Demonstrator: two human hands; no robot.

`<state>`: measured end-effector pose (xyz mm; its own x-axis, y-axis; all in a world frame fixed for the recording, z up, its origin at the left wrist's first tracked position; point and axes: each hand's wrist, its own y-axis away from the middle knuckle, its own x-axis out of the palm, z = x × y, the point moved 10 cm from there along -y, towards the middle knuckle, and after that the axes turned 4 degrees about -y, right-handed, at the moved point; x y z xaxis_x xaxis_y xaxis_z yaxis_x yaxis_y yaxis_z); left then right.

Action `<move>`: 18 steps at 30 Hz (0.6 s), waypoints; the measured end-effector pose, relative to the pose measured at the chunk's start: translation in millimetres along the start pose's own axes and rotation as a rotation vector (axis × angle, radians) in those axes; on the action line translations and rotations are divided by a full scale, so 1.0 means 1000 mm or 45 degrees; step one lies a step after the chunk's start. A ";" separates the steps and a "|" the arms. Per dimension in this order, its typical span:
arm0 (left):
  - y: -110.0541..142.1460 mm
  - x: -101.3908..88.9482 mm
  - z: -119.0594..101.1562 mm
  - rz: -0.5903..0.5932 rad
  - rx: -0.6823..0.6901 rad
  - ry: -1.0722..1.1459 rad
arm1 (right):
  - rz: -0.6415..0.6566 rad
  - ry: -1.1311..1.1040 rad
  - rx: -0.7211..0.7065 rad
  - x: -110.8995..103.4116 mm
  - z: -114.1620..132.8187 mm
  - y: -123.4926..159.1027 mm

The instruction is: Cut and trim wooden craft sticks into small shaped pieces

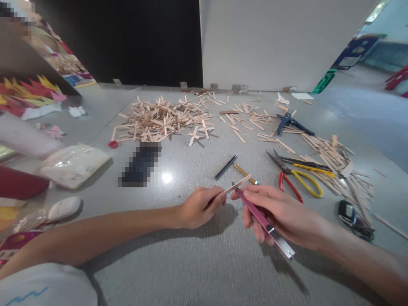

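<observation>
My left hand (pixel 202 207) pinches a thin wooden stick (pixel 242 182), which points up to the right. Held in my right hand (pixel 280 208) is a pink utility knife (pixel 259 216), its blade tip at or very near the stick; whether they touch I cannot tell. Just beyond the hands lie a dark slim knife or pen-like tool (pixel 226 167) and a yellow slim cutter (pixel 245 173). Pliers (pixel 288 170) with one red and one yellow handle rest to the right of these, a second yellow-handled tool (pixel 314 169) beside them.
A heap of wooden sticks (pixel 162 119) lies at the back, more sticks (pixel 328 151) at the right. Blue-handled pliers (pixel 288 123) sit among them. At left are a blurred-out dark object (pixel 140 165), a plastic packet (pixel 76 163) and a white mouse-shaped object (pixel 64 208). Panels stand behind.
</observation>
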<state>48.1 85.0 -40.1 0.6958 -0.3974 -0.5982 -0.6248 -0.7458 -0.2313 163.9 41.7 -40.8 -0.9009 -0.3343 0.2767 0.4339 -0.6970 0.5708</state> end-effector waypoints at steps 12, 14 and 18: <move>0.000 -0.003 -0.007 0.011 0.054 0.080 | -0.030 -0.106 -0.069 0.005 -0.002 0.003; 0.000 -0.004 -0.007 -0.020 0.058 0.051 | -0.020 -0.108 -0.060 0.008 -0.004 0.003; 0.001 -0.005 -0.009 -0.065 0.085 0.007 | -0.015 -0.066 0.000 0.012 -0.009 0.003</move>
<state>47.6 81.2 -30.6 0.7289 -0.3630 -0.5805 -0.6107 -0.7280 -0.3116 153.9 30.0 -42.9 -0.9048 -0.2926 0.3093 0.4230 -0.7010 0.5741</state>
